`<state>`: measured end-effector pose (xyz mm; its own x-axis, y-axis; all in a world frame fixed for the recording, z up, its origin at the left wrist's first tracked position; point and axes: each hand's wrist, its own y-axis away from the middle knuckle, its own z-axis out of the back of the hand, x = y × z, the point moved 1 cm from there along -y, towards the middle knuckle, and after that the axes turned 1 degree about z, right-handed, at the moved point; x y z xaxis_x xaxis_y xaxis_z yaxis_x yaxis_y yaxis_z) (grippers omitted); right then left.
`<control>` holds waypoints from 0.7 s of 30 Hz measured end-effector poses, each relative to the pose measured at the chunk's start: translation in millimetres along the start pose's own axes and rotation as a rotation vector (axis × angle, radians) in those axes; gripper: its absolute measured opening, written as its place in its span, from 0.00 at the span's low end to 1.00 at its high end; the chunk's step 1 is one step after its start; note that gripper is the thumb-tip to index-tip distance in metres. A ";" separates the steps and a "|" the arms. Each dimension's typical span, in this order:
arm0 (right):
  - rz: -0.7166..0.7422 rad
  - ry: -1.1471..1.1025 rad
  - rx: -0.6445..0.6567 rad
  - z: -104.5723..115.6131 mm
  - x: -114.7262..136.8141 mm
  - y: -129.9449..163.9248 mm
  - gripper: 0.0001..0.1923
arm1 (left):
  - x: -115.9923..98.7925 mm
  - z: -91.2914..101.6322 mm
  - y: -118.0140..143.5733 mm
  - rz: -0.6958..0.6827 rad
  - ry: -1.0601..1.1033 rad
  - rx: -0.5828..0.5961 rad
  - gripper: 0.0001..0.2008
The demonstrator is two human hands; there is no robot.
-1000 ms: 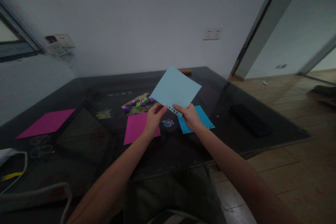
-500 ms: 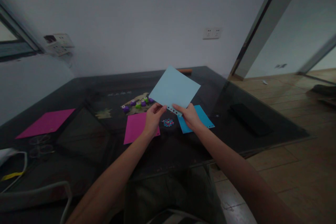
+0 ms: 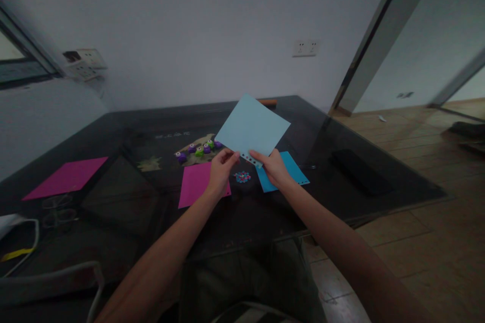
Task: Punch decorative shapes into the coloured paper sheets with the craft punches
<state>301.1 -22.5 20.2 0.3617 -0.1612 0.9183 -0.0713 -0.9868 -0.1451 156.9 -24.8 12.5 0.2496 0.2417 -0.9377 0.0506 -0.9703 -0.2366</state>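
A pale blue sheet of paper (image 3: 253,126) is held up above the table, turned cornerwise, with a row of punched holes along its lower edge. My left hand (image 3: 223,167) pinches it near the left end of that edge. On the other side my right hand (image 3: 273,165) grips it, thumb on top by the holes. Below the sheet lies a small pile of pink, blue and white bits (image 3: 242,177). A pink sheet (image 3: 194,184) lies partly under my left hand, and a brighter blue sheet (image 3: 290,169) is beneath my right hand.
Several purple and green toy figures (image 3: 199,150) stand behind the pink sheet. Another pink sheet (image 3: 66,177) lies at the left, near clear glasses-like shapes (image 3: 59,212). On the right is a long black object (image 3: 359,171); an orange-brown roll (image 3: 268,103) lies by the wall.
Almost nothing differs; both hands keep their hold on the pale blue sheet, which has shifted very slightly.
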 end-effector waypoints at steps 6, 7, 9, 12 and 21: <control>0.003 -0.022 0.015 0.1 -0.4 -0.1 0.28 | -0.4 -0.8 1.4 -0.026 0.031 0.025 0.08; 0.001 -0.030 0.017 0.3 -0.7 -0.2 0.27 | -1.0 -1.4 1.9 -0.027 0.038 0.026 0.08; -0.008 -0.039 0.022 0.7 -1.5 -0.4 0.25 | -2.5 -2.7 2.7 -0.020 0.048 0.030 0.09; -0.033 -0.035 0.036 0.9 -2.3 -0.3 0.23 | -4.2 -4.8 3.6 -0.009 0.075 0.039 0.09; -0.041 -0.034 0.039 -1.6 0.2 1.6 0.23 | -1.6 -4.8 3.0 0.002 0.106 0.059 0.08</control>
<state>299.5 -24.1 20.8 0.3946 -0.1199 0.9110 -0.0196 -0.9923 -0.1221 161.3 -28.1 14.5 0.3504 0.2338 -0.9070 -0.0066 -0.9677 -0.2520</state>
